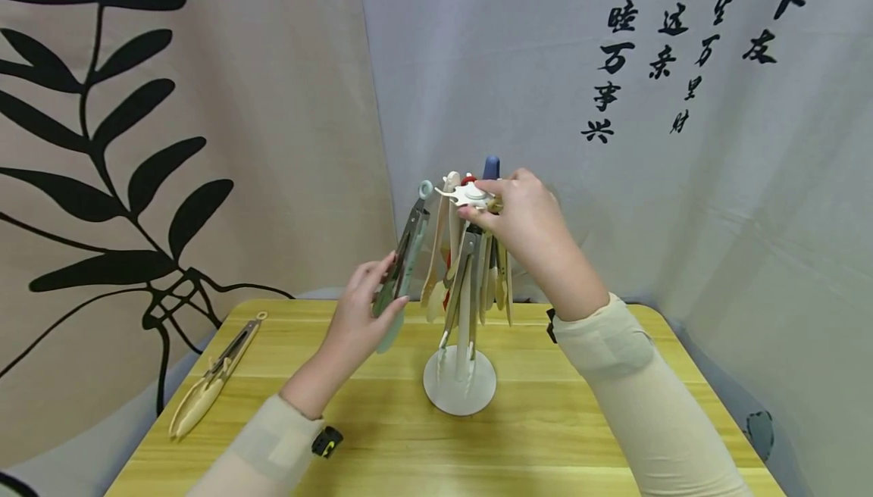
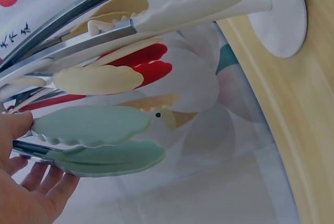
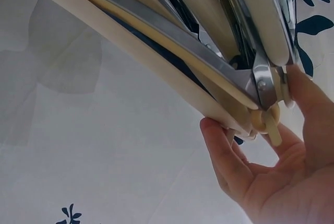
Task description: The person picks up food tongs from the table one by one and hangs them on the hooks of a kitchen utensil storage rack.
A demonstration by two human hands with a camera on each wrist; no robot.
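My left hand (image 1: 361, 306) holds green-tipped tongs (image 2: 96, 125) by the lower part, thumb on one side and fingers on the other. Their green ring end points up, right beside a hook of the white utensil stand (image 1: 460, 387). At the top of the stand my right hand (image 1: 524, 213) pinches the white hook piece (image 1: 469, 195) between thumb and fingers. Several other tongs hang from the stand, among them cream tongs (image 2: 99, 80) and red-tipped tongs (image 2: 154, 72). The right wrist view has the fingertips against the handle ends (image 3: 237, 125).
Cream tongs (image 1: 213, 383) lie on the left of the wooden table (image 1: 559, 421). The stand's round base rests near the table's middle. Behind the table hangs a cloth (image 1: 518, 50) with black characters, beside one with a dark leaf print.
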